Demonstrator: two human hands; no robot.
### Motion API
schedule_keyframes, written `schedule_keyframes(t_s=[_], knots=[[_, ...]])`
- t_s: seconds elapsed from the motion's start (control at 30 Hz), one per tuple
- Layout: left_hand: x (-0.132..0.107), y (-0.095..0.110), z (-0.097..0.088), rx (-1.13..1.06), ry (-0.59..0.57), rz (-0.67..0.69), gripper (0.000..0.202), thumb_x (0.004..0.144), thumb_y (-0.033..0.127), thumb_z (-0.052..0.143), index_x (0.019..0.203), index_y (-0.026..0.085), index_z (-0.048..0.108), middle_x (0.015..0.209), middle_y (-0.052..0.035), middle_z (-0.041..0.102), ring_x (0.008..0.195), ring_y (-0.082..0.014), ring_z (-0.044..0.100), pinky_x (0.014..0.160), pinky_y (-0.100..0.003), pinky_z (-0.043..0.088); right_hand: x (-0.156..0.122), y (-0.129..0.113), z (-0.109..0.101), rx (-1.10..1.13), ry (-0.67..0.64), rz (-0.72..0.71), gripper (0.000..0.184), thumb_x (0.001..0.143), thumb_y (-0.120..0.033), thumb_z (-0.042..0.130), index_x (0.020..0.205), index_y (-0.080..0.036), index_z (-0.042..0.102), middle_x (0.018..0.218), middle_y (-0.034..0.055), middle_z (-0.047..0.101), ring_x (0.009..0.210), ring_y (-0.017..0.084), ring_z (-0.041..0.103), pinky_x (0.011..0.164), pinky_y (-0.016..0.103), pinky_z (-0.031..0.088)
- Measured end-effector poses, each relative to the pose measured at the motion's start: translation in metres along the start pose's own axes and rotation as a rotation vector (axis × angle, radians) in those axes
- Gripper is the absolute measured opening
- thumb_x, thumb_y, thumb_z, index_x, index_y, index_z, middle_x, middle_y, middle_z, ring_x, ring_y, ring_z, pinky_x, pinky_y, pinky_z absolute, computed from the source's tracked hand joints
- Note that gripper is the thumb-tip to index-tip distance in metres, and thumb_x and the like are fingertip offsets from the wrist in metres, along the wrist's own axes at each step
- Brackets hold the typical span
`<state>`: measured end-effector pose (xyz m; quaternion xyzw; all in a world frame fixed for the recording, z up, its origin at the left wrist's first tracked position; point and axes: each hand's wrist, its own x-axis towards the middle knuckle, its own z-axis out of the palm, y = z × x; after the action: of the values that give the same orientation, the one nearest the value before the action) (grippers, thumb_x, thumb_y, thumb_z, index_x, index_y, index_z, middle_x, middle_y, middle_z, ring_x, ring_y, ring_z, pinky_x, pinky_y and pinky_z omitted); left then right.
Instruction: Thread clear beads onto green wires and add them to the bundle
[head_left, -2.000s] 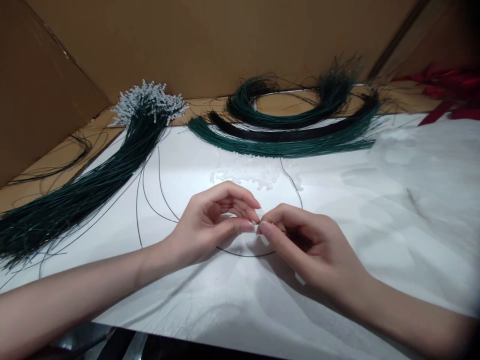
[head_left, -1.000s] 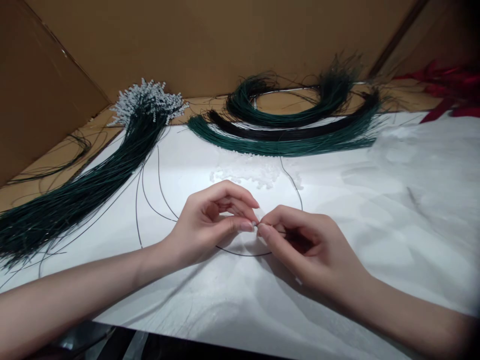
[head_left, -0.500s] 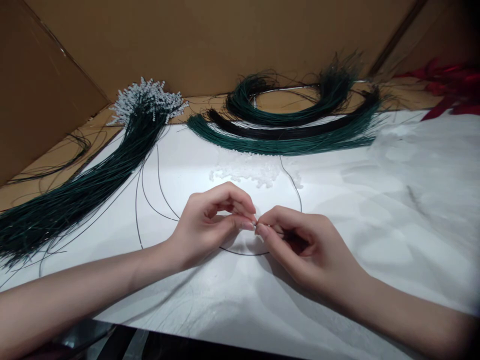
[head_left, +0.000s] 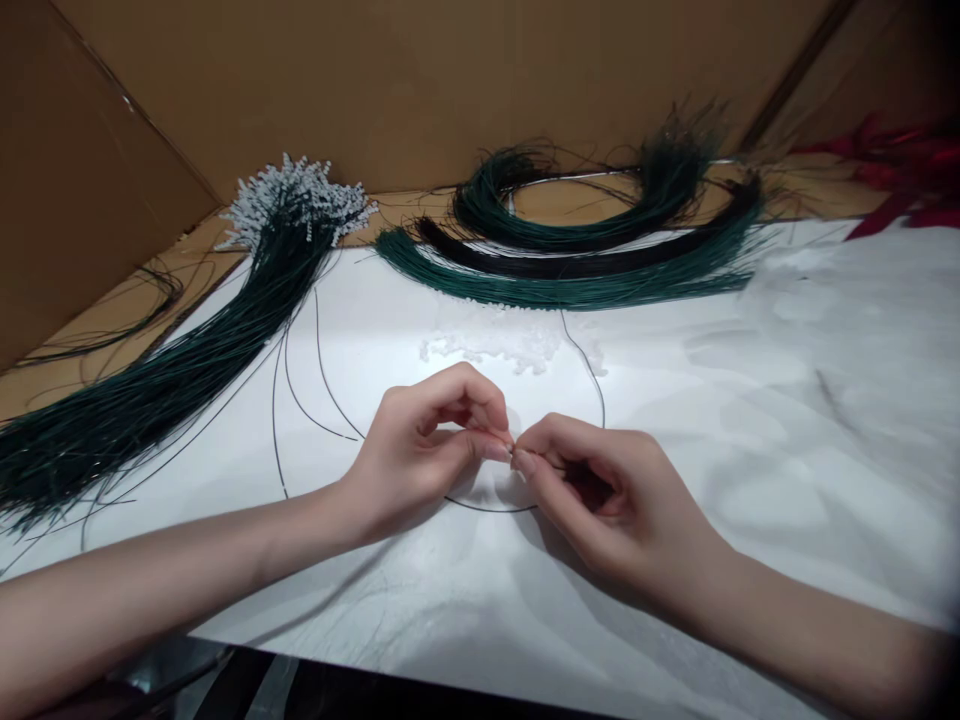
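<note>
My left hand (head_left: 439, 445) and my right hand (head_left: 600, 485) meet fingertip to fingertip above the white sheet. Both are closed in a pinch on a thin dark wire, whose tip is mostly covered by the fingers; any bead there is too small to make out. A curved length of dark wire (head_left: 491, 510) shows below and between the hands. Just beyond them lies a scatter of small white beads (head_left: 510, 345). Another stretch of thin wire (head_left: 589, 362) runs from behind my right hand toward the back.
At left lies a long bundle of green wires (head_left: 225, 330) tipped with white beads (head_left: 296, 195). Curved green and black wire bundles (head_left: 570, 285) rest at the back. Red ribbon-like pieces (head_left: 892, 180) are at far right, near crumpled clear plastic (head_left: 840, 330). Cardboard walls (head_left: 420, 90) enclose the back.
Both hands stay almost in place, still pinching together. The left fingertips have shifted very slightly right, closer over the point where the hands meet.
</note>
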<state>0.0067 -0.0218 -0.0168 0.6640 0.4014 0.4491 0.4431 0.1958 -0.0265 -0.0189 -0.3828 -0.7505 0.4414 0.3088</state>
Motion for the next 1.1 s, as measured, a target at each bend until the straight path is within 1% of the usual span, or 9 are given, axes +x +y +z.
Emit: schedule_keyframes(t_s=[0.2,0.5,0.67,0.77,0.87,0.97,1.1], knots=[[-0.0020,-0.0004,-0.0004,0.007,-0.003,-0.011,0.022,0.077,-0.006,0.061,0.080,0.017,0.060,0.076,0.0006,0.065,0.071,-0.0105,0.063,0.065,-0.019,0.053,-0.0009,-0.0010,0.0003,-0.023,0.005,-0.014,0.019,0.093,-0.013,0.048,0.074,-0.018,0.052,0.057,-0.0064,0.036,0.049,0.007,0.029,0.044,0.022,0.025],[-0.0017,-0.0019,0.0014,0.050,-0.002,0.000,0.020,0.078,-0.003,0.060,0.078,0.017,0.058,0.073,0.0004,0.063,0.068,-0.0115,0.061,0.059,-0.021,0.051,0.0000,-0.0015,0.0012,-0.048,0.003,-0.024,0.020,0.092,-0.013,0.047,0.073,-0.017,0.051,0.057,-0.0064,0.035,0.050,0.006,0.030,0.044,0.021,0.026],[-0.0018,-0.0005,0.0017,0.063,-0.010,-0.011,0.022,0.077,-0.004,0.059,0.077,0.017,0.059,0.072,0.0011,0.061,0.067,-0.0108,0.060,0.059,-0.021,0.050,-0.0005,-0.0014,0.0013,-0.041,0.004,-0.024,0.020,0.092,-0.014,0.048,0.073,-0.018,0.050,0.057,-0.0066,0.035,0.050,0.006,0.030,0.045,0.021,0.026],[-0.0005,-0.0003,0.0005,0.018,-0.004,0.011,0.022,0.078,-0.004,0.062,0.080,0.018,0.060,0.075,0.0019,0.063,0.069,-0.0092,0.061,0.063,-0.018,0.051,-0.0004,-0.0021,-0.0005,-0.021,0.008,-0.001,0.021,0.095,-0.018,0.048,0.073,-0.018,0.050,0.058,-0.0061,0.035,0.051,0.007,0.031,0.046,0.022,0.027],[0.0019,-0.0003,-0.0015,-0.063,-0.009,0.001,0.019,0.080,0.001,0.068,0.086,0.018,0.061,0.077,0.0014,0.068,0.072,-0.0090,0.066,0.067,-0.017,0.053,0.0003,-0.0032,-0.0031,0.020,-0.004,0.030,0.022,0.097,-0.023,0.049,0.076,-0.018,0.052,0.059,-0.0049,0.040,0.053,0.008,0.035,0.048,0.022,0.029],[0.0035,-0.0002,-0.0036,-0.130,-0.021,-0.036,0.019,0.079,0.007,0.074,0.089,0.017,0.062,0.077,-0.0003,0.072,0.072,-0.0107,0.069,0.067,-0.018,0.054,0.0006,-0.0040,-0.0049,0.062,-0.006,0.057,0.022,0.097,-0.026,0.050,0.077,-0.018,0.054,0.060,-0.0039,0.044,0.054,0.009,0.038,0.048,0.023,0.030],[0.0036,-0.0002,-0.0051,-0.168,-0.025,-0.057,0.021,0.077,0.009,0.076,0.090,0.017,0.063,0.078,-0.0016,0.073,0.071,-0.0127,0.070,0.066,-0.020,0.057,0.0000,-0.0039,-0.0059,0.110,-0.006,0.068,0.022,0.097,-0.027,0.051,0.077,-0.018,0.054,0.061,-0.0041,0.044,0.055,0.009,0.039,0.049,0.023,0.029]])
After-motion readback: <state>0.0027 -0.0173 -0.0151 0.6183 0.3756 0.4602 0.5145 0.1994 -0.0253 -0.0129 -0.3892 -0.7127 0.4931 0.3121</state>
